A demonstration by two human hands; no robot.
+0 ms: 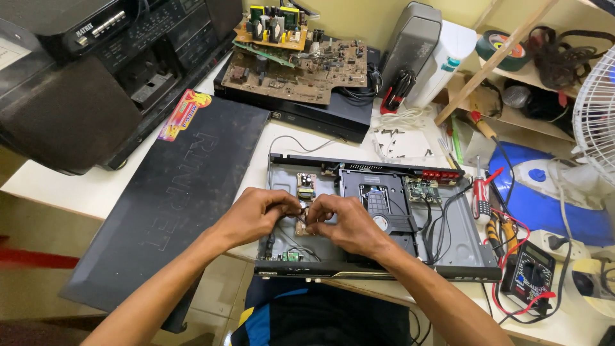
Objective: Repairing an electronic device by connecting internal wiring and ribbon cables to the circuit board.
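An opened disc player chassis (pixel 461 253) lies on the white table in front of me, its disc drive (pixel 378 198) in the middle and a small green board (pixel 423 189) at the right. My left hand (pixel 256 214) and my right hand (pixel 343 224) meet over the chassis's left part. Both pinch thin wires beside a small brown circuit board (pixel 305 186). The fingertips hide exactly what is gripped between them.
The player's black lid (pixel 166 205) lies at the left, beside a large black stereo (pixel 83 70). Behind stands another black player (pixel 301 112) with bare circuit boards (pixel 288 64) on top. A multimeter (pixel 528 272), screwdrivers (pixel 480 192) and a blue iron (pixel 544 192) sit right.
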